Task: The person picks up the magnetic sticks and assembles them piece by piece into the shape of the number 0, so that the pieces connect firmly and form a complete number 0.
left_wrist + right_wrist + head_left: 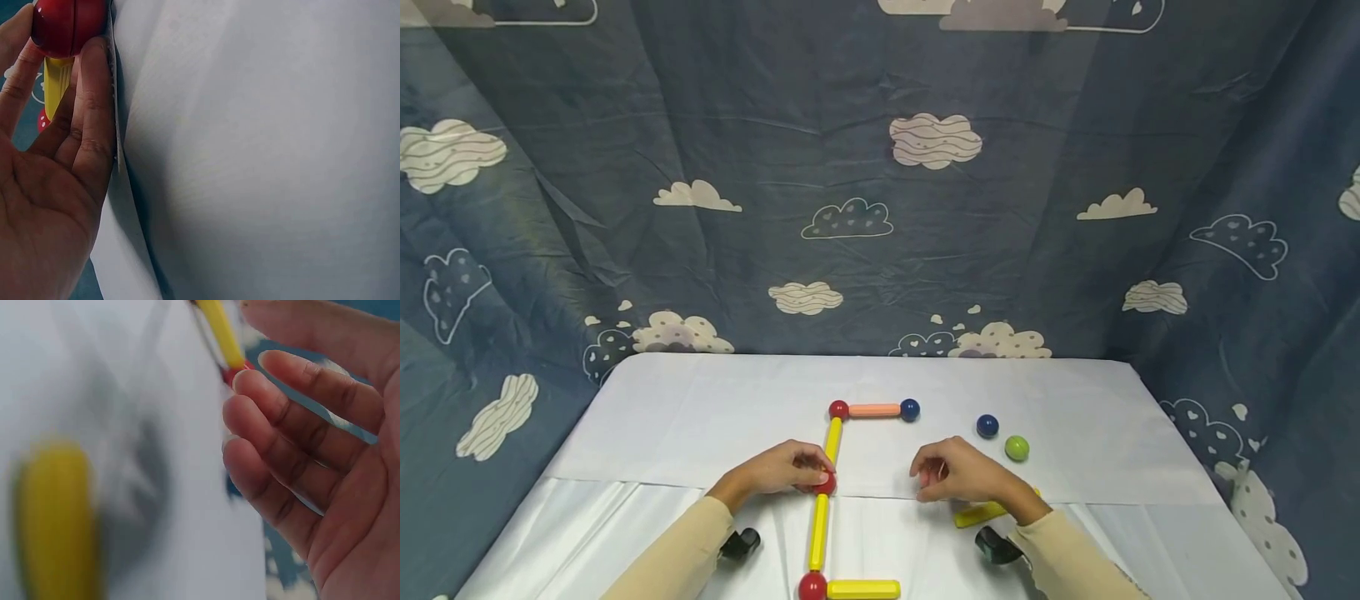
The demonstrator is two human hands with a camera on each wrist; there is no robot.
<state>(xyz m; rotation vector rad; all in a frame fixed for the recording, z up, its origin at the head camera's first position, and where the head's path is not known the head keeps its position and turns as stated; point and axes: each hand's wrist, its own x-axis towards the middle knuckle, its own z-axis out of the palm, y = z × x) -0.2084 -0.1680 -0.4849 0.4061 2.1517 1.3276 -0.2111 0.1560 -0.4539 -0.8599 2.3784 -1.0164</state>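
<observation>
Two hands are at work over the white-covered bench [1090,425] in the head view. The left hand [778,467] pinches a red ball [825,483] midway along a line of pieces. One yellow stick [832,440] runs from it to a far red ball [838,410]; a second yellow stick [818,533] runs to a near red ball [812,586]. From the far ball an orange stick [874,411] extends rightward to a blue ball [909,409], and from the near one a third yellow stick [862,590] does likewise. The right hand [962,472] has its fingers loosely bent around nothing; a loose yellow stick [979,514] lies partly hidden beneath it. Another blue ball [987,426] and a green ball [1017,448] sit beyond that hand.

The left wrist view shows the red ball between thumb and fingers, with a yellow stick joined below it.

In the right wrist view the fingers are slightly curved and hold nothing; the loose stick is a blur at lower left.
</observation>
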